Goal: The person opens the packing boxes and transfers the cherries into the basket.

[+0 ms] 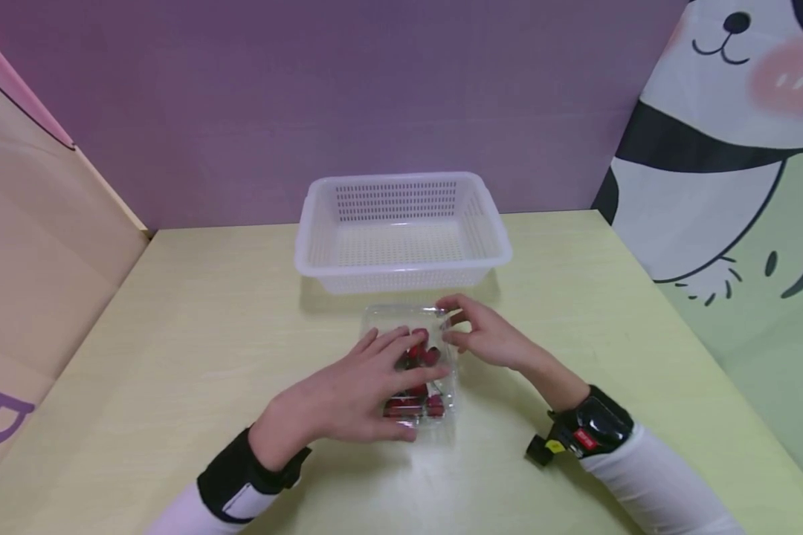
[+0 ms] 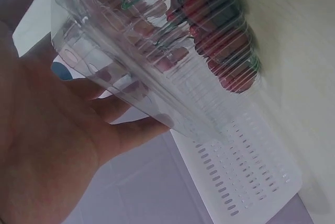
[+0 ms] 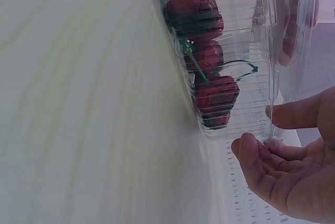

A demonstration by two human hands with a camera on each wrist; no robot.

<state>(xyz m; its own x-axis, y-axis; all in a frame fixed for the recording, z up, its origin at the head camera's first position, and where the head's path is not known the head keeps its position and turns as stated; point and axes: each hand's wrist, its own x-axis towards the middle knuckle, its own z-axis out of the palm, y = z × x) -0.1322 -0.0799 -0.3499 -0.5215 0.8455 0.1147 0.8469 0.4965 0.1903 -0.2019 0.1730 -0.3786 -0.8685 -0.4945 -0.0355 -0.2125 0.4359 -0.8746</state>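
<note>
A clear plastic clamshell box [image 1: 410, 312] lies on the table in front of me. Inside are several dark red fruits [image 3: 209, 96] with thin green stems, which look like cherries. My left hand [image 1: 355, 394] is spread over the top of the box with its fingers straight, and hides part of the fruit. In the left wrist view the left hand [image 2: 57, 130] lies along the lid side. At the far right corner, my right hand [image 1: 488, 334] has its thumb and curled fingers at the box rim. In the right wrist view the right hand [image 3: 293, 161] pinches that corner.
A white plastic basket [image 1: 401, 279] with slotted walls stands just behind the box, near the table's back edge. The pale wooden table [image 1: 207, 319] meets a purple wall [image 1: 308, 96] at the back. Printed panels flank both sides.
</note>
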